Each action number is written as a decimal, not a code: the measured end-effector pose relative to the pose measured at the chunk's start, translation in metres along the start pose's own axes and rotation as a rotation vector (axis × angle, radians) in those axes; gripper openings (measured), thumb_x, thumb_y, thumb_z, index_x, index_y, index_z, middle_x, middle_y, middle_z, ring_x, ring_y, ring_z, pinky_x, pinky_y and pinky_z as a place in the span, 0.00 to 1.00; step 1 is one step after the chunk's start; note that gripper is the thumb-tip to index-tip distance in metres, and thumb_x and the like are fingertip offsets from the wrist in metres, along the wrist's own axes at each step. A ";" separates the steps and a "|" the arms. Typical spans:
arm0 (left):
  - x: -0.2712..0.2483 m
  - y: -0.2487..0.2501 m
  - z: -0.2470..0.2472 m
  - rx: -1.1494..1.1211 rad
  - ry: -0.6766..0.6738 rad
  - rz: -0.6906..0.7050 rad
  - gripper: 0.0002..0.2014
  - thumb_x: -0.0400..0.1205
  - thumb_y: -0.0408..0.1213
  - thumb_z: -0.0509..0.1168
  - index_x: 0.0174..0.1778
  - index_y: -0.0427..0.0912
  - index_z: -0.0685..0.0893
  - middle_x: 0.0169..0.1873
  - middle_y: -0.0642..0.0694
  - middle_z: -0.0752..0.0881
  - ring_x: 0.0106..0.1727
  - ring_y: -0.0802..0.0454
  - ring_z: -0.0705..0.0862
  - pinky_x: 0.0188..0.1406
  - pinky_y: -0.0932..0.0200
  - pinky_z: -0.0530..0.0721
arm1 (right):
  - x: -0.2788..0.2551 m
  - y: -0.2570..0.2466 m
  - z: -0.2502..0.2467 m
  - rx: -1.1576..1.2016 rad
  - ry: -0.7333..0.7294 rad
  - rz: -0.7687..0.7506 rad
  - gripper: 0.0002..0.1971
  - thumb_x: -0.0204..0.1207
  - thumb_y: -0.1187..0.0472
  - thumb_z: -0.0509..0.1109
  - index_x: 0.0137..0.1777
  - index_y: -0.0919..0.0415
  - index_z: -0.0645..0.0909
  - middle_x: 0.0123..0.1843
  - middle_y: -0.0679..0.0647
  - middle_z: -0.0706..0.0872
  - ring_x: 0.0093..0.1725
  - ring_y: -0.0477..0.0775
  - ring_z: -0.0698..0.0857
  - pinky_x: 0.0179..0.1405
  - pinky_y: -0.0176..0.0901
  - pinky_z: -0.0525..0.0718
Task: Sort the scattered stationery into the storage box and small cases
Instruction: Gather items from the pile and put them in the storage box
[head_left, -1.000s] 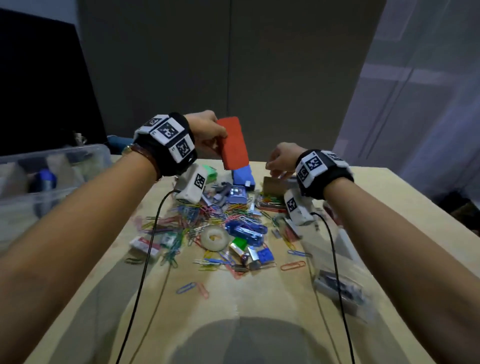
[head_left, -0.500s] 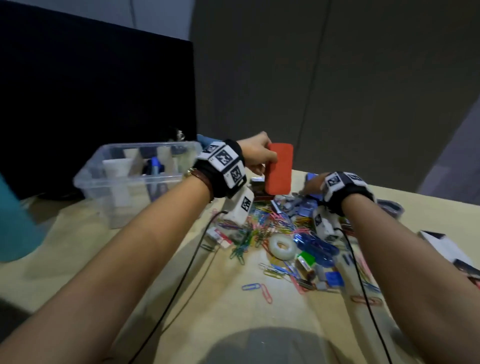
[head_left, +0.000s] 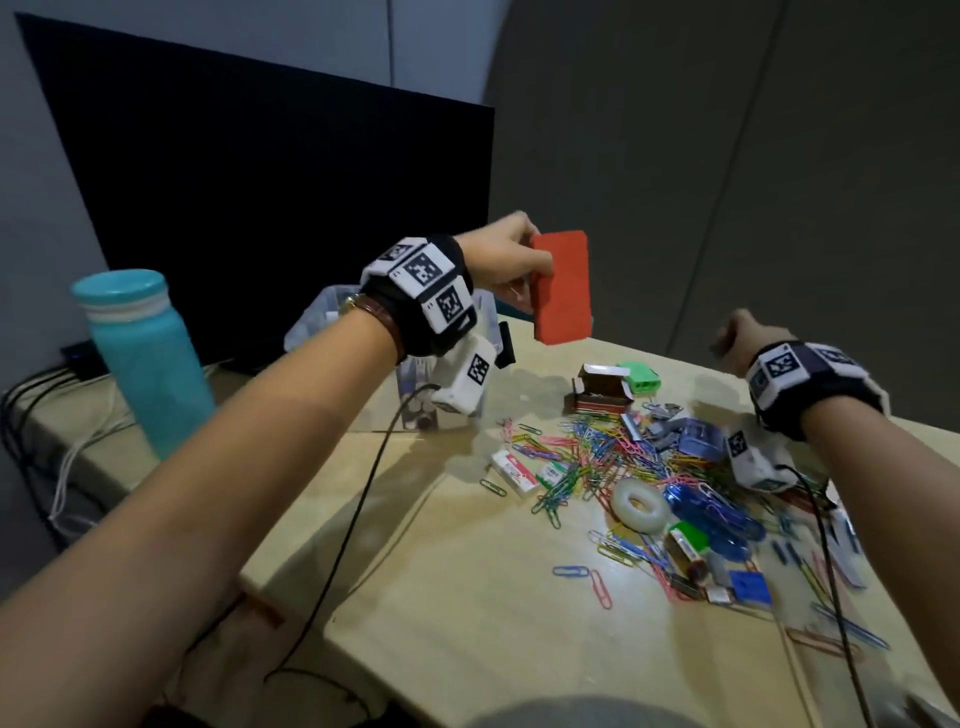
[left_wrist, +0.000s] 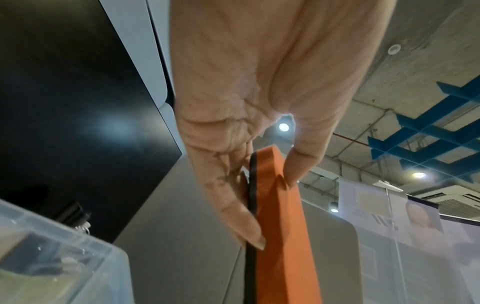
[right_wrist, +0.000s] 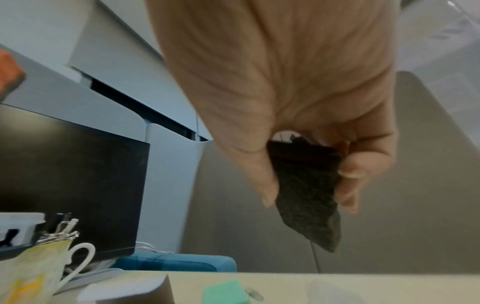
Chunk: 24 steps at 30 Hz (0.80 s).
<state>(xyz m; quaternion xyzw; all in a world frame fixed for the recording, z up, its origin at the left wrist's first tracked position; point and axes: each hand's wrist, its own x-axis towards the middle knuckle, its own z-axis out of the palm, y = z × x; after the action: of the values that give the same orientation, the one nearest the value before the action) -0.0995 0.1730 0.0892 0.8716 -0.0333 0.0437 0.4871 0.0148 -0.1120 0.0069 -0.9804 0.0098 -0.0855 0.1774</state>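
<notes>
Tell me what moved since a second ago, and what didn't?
The left hand carried the red eraser up and leftward, toward the clear storage box. The right hand lifted off the pile, now pinching a dark felt scrap. The camera turned left too, showing a blue bottle. The paper clips and tape roll stayed put.

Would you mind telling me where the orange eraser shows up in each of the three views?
Head: orange eraser, upper centre, pinched by the left hand.
Left wrist: lower centre, edge-on between thumb and fingers.
Right wrist: blurred orange corner at the far left edge.
Shared landmark: black monitor.
</notes>
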 end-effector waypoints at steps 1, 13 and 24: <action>-0.002 0.000 -0.008 -0.010 0.031 0.002 0.11 0.85 0.31 0.63 0.57 0.40 0.66 0.45 0.39 0.82 0.38 0.48 0.87 0.44 0.45 0.90 | -0.008 -0.010 -0.008 0.005 0.076 0.003 0.07 0.80 0.61 0.66 0.48 0.58 0.69 0.45 0.69 0.83 0.44 0.68 0.81 0.44 0.53 0.77; -0.021 -0.030 -0.069 -0.108 0.233 -0.080 0.19 0.87 0.27 0.57 0.75 0.34 0.66 0.38 0.38 0.80 0.36 0.48 0.85 0.48 0.41 0.88 | -0.065 -0.153 -0.052 0.095 0.088 -0.218 0.27 0.81 0.52 0.70 0.71 0.70 0.69 0.66 0.69 0.80 0.65 0.70 0.80 0.57 0.56 0.80; 0.000 -0.013 0.002 0.458 0.204 0.245 0.20 0.81 0.28 0.55 0.50 0.56 0.88 0.57 0.45 0.75 0.64 0.41 0.78 0.67 0.47 0.77 | -0.069 -0.109 -0.058 0.079 -0.251 -0.135 0.19 0.79 0.49 0.71 0.35 0.64 0.77 0.19 0.51 0.80 0.12 0.44 0.75 0.11 0.30 0.68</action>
<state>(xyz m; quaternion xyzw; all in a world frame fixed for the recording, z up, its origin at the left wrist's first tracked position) -0.0985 0.1780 0.0773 0.9397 -0.0787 0.1961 0.2691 -0.0643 -0.0263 0.0868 -0.9740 -0.0820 0.0257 0.2096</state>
